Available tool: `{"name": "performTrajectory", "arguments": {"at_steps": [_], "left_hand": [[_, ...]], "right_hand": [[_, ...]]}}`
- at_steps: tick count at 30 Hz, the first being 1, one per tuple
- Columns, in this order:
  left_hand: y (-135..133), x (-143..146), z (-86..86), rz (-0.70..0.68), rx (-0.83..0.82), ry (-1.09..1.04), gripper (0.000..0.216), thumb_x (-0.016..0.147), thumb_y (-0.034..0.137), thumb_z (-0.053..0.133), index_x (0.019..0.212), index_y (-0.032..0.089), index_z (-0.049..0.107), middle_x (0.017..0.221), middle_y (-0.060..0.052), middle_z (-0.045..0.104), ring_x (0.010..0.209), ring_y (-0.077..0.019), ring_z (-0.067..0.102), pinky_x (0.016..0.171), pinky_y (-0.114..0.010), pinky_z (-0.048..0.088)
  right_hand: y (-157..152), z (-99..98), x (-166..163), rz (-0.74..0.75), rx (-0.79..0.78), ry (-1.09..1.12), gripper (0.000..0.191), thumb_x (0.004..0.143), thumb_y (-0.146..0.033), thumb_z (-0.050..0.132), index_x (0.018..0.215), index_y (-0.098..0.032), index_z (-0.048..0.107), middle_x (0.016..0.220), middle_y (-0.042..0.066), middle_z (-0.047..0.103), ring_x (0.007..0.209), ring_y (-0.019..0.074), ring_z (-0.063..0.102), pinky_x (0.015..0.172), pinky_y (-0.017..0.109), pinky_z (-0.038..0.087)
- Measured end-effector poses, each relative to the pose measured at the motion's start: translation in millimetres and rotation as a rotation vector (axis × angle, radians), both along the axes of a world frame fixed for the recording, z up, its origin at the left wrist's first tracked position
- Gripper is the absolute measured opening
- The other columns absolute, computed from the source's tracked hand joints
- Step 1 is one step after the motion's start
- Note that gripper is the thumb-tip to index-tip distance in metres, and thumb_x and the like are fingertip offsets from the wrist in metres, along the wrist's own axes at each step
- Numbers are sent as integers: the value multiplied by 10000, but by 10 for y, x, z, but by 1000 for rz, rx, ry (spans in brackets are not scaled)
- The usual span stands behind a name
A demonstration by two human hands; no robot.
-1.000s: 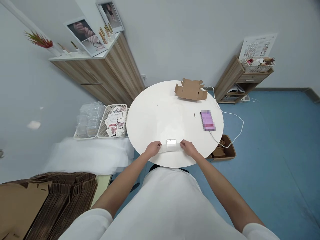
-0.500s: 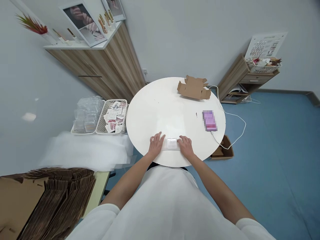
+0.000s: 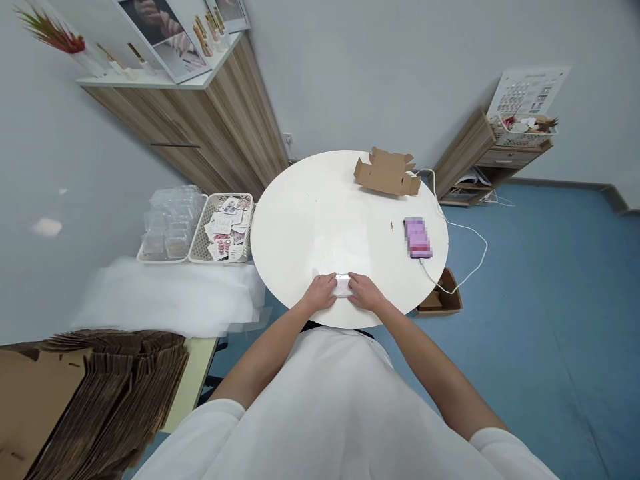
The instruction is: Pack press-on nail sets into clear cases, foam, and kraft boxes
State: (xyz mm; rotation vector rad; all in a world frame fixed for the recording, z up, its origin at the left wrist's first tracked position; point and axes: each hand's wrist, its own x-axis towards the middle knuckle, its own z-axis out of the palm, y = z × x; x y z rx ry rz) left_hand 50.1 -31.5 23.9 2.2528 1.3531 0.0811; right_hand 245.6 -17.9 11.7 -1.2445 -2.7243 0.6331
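A small clear plastic box, with translucent white wrapping sheet about it, lies near the front edge of the round white table. My left hand closes on its left end, and my right hand closes on its right end. The fingertips cover both ends of the box. Beyond the hands, the thin wrapping sheet lies flat and is hard to tell from the tabletop.
On the table are an unfolded cardboard box and a pixelated purple phone on a white cable. Left stand a basket of printed cards, clear plastic boxes, white sheets and stacked cardboard.
Both hands have moved inward and now grip the box's ends. The sheet's near edge, earlier spread flat around the box, is now folded over it.
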Motion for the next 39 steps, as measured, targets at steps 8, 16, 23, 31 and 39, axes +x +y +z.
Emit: {"name": "performTrajectory", "arguments": {"at_steps": [8, 16, 23, 31, 39], "left_hand": [[-261, -64, 154, -101, -119, -79, 285, 688, 336, 494, 943, 214, 517, 845, -34, 584, 825, -211, 539, 798, -324, 367], [50, -73, 195, 44, -121, -96, 267, 774, 413, 399, 851, 245, 593, 1039, -32, 540, 1001, -213, 475, 845, -340, 372], [210, -177, 11, 205, -329, -183, 343, 697, 318, 508, 1026, 223, 527, 1043, -33, 583, 938, -192, 543, 782, -291, 426], [179, -301, -125, 334, -343, -53, 246, 711, 348, 504, 892, 190, 555, 966, -67, 611, 874, -216, 564, 712, -303, 428], [158, -240, -83, 430, -300, -25, 296, 744, 390, 475, 970, 204, 519, 978, -59, 591, 876, -198, 546, 688, -276, 406]], "right_hand": [[-447, 183, 86, -49, -123, 61, 210, 767, -340, 424, 897, -182, 468, 797, 30, 562, 745, 173, 505, 708, 305, 360], [-101, 226, 85, -215, -206, 128, 244, 830, -393, 361, 864, -211, 520, 902, 39, 573, 813, 159, 527, 688, 279, 386], [112, 113, 42, -319, -382, 145, 259, 832, -372, 365, 890, -211, 560, 880, 45, 622, 790, 172, 572, 632, 261, 410], [126, -106, 187, -580, -379, 336, 211, 779, -309, 428, 933, -228, 548, 965, 38, 612, 866, 177, 569, 700, 285, 437], [32, -102, 209, -688, -342, 99, 196, 735, -132, 390, 846, -199, 537, 826, 17, 599, 748, 148, 544, 642, 246, 399]]}}
